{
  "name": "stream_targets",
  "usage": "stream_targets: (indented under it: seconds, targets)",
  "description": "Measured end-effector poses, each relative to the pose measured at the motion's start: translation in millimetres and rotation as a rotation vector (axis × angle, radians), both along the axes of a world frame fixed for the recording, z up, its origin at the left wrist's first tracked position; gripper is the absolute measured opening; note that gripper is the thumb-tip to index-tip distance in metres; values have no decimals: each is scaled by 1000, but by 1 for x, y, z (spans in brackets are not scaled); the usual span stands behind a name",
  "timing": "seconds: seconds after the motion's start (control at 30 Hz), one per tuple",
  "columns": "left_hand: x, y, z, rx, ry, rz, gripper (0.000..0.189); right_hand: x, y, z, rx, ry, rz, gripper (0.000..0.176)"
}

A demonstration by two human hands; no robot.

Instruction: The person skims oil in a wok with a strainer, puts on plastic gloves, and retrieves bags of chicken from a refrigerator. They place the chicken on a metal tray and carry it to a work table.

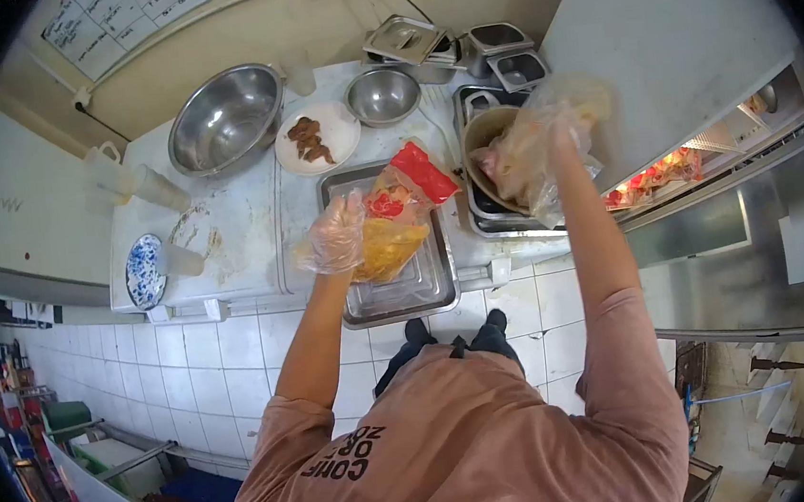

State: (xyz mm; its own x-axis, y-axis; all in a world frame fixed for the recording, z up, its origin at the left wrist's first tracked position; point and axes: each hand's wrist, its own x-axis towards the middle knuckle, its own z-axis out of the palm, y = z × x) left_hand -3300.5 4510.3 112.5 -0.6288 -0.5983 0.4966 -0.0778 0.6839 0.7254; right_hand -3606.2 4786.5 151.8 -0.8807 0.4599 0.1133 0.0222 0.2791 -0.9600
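Observation:
My left hand (338,233), in a clear plastic glove, grips the side of a plastic food bag (396,237) with a red printed top and yellow contents. The bag is over a rectangular steel tray (397,306) at the worktop's front edge. Off to the right, my right hand (564,136) is closed on a cloudy clear plastic bag (537,158); its fingers are partly hidden by the plastic. That bag is over a beige round tub (475,135), whose contents it mostly covers. The tub stands in a dark-lined metal tray (505,229).
A large steel bowl (226,123), a smaller bowl (383,98) and a white plate (339,134) with brown pieces stand behind. Steel containers (498,40) sit at the back. An open refrigerator (690,159) is at right, plastic jugs (109,176) at left.

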Motion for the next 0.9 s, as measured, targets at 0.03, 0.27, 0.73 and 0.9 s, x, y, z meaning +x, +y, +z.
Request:
stream_targets:
  seconds: [0.03, 0.27, 0.73, 0.9]
  targets:
    - [-9, 0, -6, 101, 11, 31, 37, -13, 8, -16, -8, -92, 115, 44]
    - [34, 35, -1, -563, -209, -273, 34, 21, 31, 18, -639, -71, 362, 39]
    - [-9, -11, -72, -412, -464, -153, 40, 226, 406, -80, -382, 203, -386, 24]
    - [-28, 12, -42, -473, -463, 83, 50, 254, 671, 55, -443, 437, -939, 21]
